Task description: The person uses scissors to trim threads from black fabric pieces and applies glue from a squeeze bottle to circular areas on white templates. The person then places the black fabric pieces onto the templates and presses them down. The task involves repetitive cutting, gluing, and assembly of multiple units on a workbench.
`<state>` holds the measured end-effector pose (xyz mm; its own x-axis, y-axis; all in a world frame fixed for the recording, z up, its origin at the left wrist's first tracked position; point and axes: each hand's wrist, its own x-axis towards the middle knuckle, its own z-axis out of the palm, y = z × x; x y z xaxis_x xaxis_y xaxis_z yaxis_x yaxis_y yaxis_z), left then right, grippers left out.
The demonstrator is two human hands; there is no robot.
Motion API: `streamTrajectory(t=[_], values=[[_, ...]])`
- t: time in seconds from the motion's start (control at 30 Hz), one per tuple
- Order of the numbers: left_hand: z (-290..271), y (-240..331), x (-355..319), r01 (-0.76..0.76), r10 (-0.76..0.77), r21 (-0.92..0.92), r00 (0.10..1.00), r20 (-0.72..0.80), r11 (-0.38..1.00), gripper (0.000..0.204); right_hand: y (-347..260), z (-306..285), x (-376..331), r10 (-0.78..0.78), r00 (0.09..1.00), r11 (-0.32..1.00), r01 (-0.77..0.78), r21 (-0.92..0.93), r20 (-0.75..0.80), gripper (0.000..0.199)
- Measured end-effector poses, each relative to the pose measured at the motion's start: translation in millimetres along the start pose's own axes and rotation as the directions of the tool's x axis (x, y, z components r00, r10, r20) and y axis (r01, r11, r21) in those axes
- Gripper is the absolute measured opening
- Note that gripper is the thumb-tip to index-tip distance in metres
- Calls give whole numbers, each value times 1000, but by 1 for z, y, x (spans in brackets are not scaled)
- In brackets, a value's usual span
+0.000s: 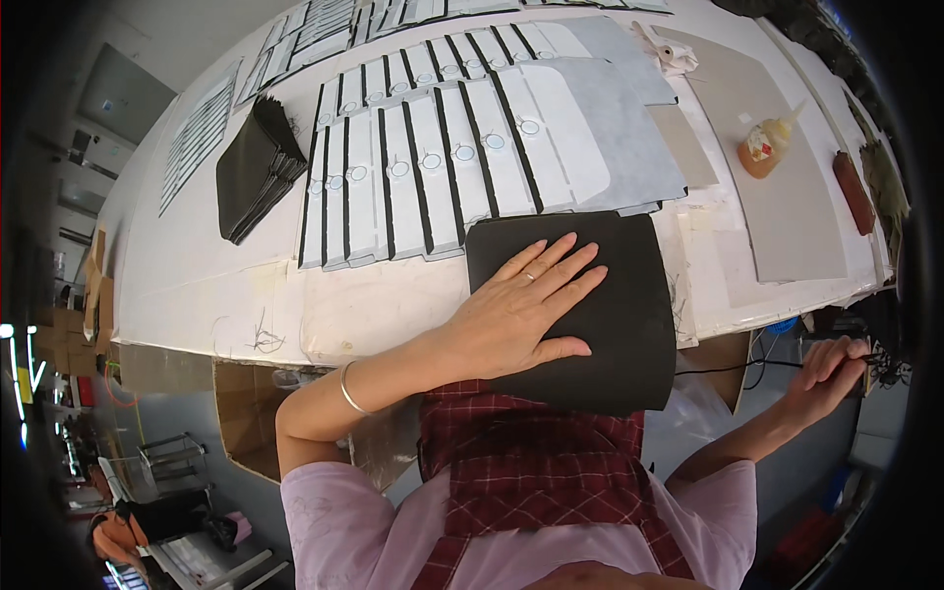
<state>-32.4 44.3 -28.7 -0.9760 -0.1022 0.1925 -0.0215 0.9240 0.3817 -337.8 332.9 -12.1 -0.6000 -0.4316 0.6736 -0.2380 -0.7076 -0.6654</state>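
Observation:
My left hand [531, 310] lies flat, its fingers spread, on a black sheet [634, 315] with a rounded outline. That sheet overhangs the table's front edge toward my apron. Off to the right, past the table edge, my right hand [831, 372] has its fingers curled together beside a dark tangle [890, 369]. What it grips, if anything, is too small to make out. Just beyond the black sheet lie overlapping white panels [575, 138] with black strips and small round marks. A folded stack of black pieces [258, 177] rests to their left.
A bottle of amber liquid [762, 147] stands on a grey board [787, 221] at the right. Near it lie a reddish-brown bar [853, 194] and a crumpled pale cloth [677, 56]. An open cardboard box [246, 418] sits under the white table [216, 305]. Another person [123, 536] is at lower left.

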Motion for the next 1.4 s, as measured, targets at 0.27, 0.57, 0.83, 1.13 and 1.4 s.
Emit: streamTrajectory(t=[0.27, 0.57, 0.83, 1.13, 1.4], values=[[-2, 18, 49, 20, -4, 70, 977, -212, 997, 62, 65, 72, -36, 490, 867, 870, -480, -114, 87, 50], [4, -1, 104, 270, -335, -823, 937, 104, 500, 20, 66, 99, -31, 582, 813, 758, -537, -370, 10, 18], [1, -3, 92, 345, -351, -784, 920, 173, 516, 18, 55, 81, -12, 583, 786, 571, -215, -792, 207, 20], [4, 28, 94, 107, -72, -382, 992, 104, 918, 15, 45, 77, 1, 589, 751, 544, -94, -834, 300, 27], [2, 24, 95, 152, -149, -604, 987, 55, 783, 12, 41, 66, -8, 633, 681, 551, -63, -832, 369, 28]])
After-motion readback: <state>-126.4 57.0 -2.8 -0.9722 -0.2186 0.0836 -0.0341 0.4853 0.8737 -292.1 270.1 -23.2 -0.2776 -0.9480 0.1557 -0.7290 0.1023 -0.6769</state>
